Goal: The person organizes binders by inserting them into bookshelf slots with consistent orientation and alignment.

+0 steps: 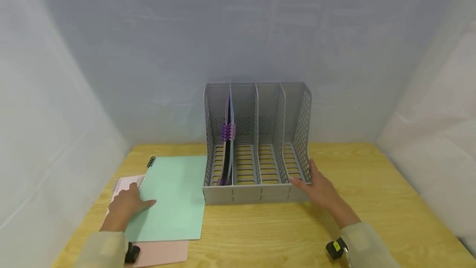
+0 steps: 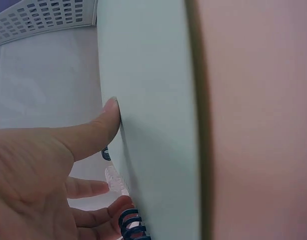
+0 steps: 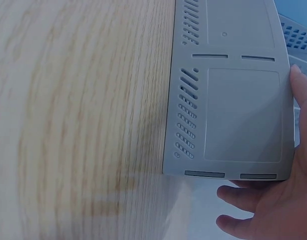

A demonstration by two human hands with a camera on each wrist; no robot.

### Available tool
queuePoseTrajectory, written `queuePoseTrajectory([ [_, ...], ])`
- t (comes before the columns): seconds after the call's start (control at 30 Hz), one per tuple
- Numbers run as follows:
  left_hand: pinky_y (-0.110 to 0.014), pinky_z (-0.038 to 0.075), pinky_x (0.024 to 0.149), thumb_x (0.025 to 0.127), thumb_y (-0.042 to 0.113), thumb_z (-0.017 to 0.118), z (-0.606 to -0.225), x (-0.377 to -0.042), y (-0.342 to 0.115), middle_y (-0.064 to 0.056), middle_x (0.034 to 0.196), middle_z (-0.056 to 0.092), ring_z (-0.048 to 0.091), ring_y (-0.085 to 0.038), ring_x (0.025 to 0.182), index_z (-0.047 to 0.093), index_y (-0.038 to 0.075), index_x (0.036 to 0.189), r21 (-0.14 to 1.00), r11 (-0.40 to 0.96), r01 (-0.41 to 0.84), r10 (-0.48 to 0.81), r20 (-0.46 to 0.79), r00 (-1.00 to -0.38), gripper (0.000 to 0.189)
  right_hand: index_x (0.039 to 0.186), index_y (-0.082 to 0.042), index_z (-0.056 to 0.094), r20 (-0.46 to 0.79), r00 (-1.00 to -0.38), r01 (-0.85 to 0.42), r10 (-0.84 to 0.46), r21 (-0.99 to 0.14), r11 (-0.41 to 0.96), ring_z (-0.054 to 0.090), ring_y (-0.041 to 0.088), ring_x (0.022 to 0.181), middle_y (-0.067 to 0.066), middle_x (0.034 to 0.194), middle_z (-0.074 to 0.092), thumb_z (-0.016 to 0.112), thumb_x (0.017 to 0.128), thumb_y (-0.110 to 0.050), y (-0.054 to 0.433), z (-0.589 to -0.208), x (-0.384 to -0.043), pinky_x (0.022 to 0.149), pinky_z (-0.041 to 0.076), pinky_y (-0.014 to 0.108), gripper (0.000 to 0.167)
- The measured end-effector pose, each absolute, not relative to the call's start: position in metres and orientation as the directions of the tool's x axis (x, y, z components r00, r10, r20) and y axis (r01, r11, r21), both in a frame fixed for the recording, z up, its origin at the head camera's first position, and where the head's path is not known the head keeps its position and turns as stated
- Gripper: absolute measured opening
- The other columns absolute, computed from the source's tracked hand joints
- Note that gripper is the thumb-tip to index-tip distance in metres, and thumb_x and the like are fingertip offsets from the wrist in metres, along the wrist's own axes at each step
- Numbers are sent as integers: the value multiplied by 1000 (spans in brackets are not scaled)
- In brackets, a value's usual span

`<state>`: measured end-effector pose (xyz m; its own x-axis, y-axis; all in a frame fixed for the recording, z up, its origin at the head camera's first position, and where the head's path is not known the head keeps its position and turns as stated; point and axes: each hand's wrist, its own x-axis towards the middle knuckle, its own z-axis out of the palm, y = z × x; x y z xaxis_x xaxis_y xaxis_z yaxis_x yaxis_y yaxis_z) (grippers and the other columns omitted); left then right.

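A mint-green spiral notebook (image 1: 174, 197) with a black coil lies on the table at left, over pink notebook paper or cover (image 1: 161, 253) that shows along its left and lower sides. My left hand (image 1: 128, 204) rests over their left side, thumb spread across the mint cover and fingers by the pink part's pale coil. Right of the notebooks stands a grey file organizer (image 1: 256, 195) with upright dividers. My right hand (image 1: 321, 189) grips its front right corner, thumb over the front lip and fingers along the outer side. Purple-coiled notebooks (image 1: 227, 135) stand upright against the organizer's leftmost divider.
The wooden table (image 1: 260, 235) carries everything. Pale sheeting (image 1: 167, 73) hangs behind the organizer and along both sides. A small black device (image 1: 336, 248) is worn at my right wrist, another (image 1: 132, 253) at my left.
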<state>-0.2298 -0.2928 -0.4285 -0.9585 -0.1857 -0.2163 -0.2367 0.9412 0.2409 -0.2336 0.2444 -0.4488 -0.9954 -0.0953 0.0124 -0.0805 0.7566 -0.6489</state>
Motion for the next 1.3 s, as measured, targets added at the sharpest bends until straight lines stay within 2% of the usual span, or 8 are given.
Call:
queuePoseTrajectory([
  [0.47, -64, 46, 81, 78, 59, 73, -432, -222, -295, -43, 106, 53, 56, -54, 97, 25, -21, 125, 211, 930, -300, -231, -299, -926, 105, 152, 5, -2, 35, -993, -112, -117, -650, 752, 31, 55, 132, 34, 151, 21, 51, 92, -61, 244, -452, -237, 105, 30, 66, 104],
  [0.73, -72, 37, 87, 76, 58, 76, -430, -220, -295, -42, 97, 55, 54, -57, 97, 10, -18, 126, 244, 903, -353, -277, -295, -914, 112, 152, 5, -4, 24, -993, -102, -114, -648, 755, 30, 55, 133, 35, 152, 20, 49, 93, -63, 243, -452, -236, 106, 29, 65, 104],
  [0.83, -72, 36, 88, 77, 58, 74, -430, -221, -297, -44, 102, 53, 53, -58, 100, 14, -21, 125, 230, 909, -346, -274, -296, -915, 110, 152, 5, -4, 14, -993, -96, -115, -653, 751, 29, 55, 133, 35, 152, 19, 50, 92, -63, 242, -452, -236, 106, 28, 66, 105],
  [1.0, -71, 38, 85, 79, 60, 72, -429, -223, -296, -44, 108, 51, 53, -57, 100, 30, -23, 119, 235, 922, -307, -238, -281, -930, 102, 152, 4, -5, 1, -994, -82, -106, -646, 759, 29, 55, 133, 35, 152, 18, 48, 92, -64, 244, -453, -235, 106, 28, 66, 106],
  [1.3, -68, 39, 82, 80, 56, 72, -426, -223, -291, -41, 105, 52, 54, -54, 98, 32, -20, 119, 265, 915, -306, -251, -220, -943, 94, 152, 7, 0, 34, -993, -109, -112, -622, 776, 28, 55, 134, 34, 153, 17, 48, 92, -64, 248, -451, -235, 106, 27, 66, 104],
])
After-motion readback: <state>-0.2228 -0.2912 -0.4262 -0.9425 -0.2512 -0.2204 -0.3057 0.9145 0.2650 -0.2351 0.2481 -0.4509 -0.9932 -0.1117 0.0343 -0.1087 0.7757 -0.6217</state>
